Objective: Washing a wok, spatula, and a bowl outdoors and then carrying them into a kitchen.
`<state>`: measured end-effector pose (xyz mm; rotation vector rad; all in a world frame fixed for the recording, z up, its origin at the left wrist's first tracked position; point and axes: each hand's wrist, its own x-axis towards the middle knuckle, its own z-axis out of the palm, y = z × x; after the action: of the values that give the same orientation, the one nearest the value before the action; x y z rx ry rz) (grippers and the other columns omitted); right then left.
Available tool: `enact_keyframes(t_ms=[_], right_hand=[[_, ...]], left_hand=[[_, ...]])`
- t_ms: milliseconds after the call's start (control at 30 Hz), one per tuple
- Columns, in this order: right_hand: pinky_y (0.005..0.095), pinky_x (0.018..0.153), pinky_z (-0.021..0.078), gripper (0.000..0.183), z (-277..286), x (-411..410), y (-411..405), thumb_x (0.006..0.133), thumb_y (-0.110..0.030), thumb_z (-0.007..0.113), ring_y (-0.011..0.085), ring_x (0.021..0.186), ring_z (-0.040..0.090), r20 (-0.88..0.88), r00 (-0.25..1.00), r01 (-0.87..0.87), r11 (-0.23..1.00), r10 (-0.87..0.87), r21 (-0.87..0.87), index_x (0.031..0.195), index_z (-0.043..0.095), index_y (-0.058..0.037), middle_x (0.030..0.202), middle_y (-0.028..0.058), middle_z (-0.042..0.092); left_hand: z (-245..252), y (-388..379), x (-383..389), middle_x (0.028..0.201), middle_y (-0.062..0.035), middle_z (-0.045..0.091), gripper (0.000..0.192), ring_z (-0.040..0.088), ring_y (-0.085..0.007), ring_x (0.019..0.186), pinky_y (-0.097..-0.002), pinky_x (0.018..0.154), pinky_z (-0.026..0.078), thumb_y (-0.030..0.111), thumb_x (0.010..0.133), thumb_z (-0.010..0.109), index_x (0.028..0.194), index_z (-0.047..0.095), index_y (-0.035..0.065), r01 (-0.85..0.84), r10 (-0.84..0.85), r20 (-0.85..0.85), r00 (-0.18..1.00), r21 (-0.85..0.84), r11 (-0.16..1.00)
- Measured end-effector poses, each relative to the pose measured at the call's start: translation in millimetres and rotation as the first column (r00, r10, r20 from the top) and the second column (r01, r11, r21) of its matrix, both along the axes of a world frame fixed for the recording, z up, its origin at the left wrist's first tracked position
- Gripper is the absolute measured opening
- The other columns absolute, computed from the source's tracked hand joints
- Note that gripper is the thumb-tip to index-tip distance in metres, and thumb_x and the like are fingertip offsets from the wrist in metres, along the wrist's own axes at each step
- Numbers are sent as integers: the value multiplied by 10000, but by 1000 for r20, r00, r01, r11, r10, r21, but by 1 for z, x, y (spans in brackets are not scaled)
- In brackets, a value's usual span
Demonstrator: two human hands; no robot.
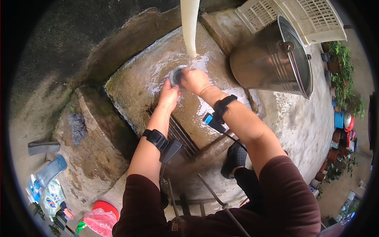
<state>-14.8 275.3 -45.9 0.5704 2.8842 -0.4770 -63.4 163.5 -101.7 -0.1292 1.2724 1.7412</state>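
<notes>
My left hand grips the near left side of a small round grey container, thumb at its rim. At the container's right side, my right hand has its fingers curled in at the opening; whether they hold anything inside is hidden. Just above my hands hangs the end of a white hose, with water running from it. Beneath is a wet concrete basin floor with a shallow layer of water. A slotted drain grate lies below my left hand, partly behind my forearm.
A large metal bucket lies tilted at the right, near a white plastic crate. A scouring pad rests on the left ledge. Lower left are a blue bottle, a detergent bag and a red container. Potted plants line the far right.
</notes>
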Motion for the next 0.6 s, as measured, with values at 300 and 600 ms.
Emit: enact_keyframes(t_ms=[300,600], right_hand=[[417,693,462,250,-11,10,21,724,-253,510,349,740,581,-229,961,142,988,-153,-62,870,554,-54,807,201,592],[388,694,461,244,-17,4,17,672,-192,561,336,744,578,-200,946,234,964,-256,-129,855,573,-31,791,191,594]], left_hand=[[-35,19,-20,1172,-85,416,518,449,-148,973,-277,833,375,-45,826,378,1306,204,39,152,-199,-321,926,-163,975],[-29,44,-2,1142,-79,436,435,472,-153,945,-279,772,427,-98,800,320,1199,350,72,0,-24,-223,975,-106,994]])
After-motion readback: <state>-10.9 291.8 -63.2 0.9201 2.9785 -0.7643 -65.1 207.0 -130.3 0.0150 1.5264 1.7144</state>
